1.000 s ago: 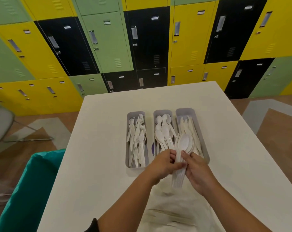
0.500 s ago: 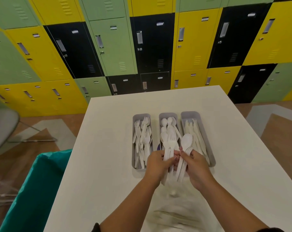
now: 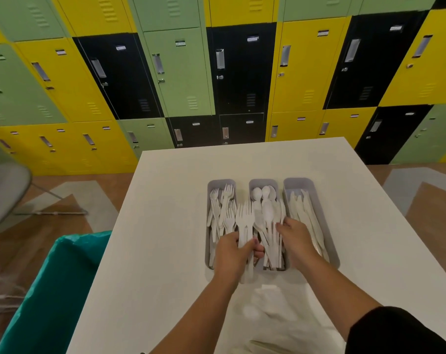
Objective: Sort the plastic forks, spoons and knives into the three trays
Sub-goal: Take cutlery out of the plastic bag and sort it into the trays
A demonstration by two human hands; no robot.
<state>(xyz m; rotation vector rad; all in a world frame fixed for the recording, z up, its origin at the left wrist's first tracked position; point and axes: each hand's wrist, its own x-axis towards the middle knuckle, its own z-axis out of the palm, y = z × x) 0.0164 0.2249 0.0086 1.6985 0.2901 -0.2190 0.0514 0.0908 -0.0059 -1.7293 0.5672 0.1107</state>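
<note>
The table (image 3: 165,226) is plain white. Three trays (image 3: 298,183) are pale grey, and the forks (image 3: 225,200), spoons (image 3: 261,194) and knives (image 3: 302,208) are all white. The lockers (image 3: 181,72) form a patchwork of yellow, green and black doors. The bin liner (image 3: 58,290) is teal, the sleeve (image 3: 400,330) black, the floor (image 3: 50,226) brown with grey patches.

I am looking into what seems a locker room or staff area of an office or school. A wall of metal lockers (image 3: 181,72) in green, yellow and black fills the far side, each door with a recessed handle, a small label and vent slots. A plain white table (image 3: 165,226) stands before them on a floor (image 3: 63,226) patterned in brown and grey. A teal bin (image 3: 50,290) sits beside the table.
</note>
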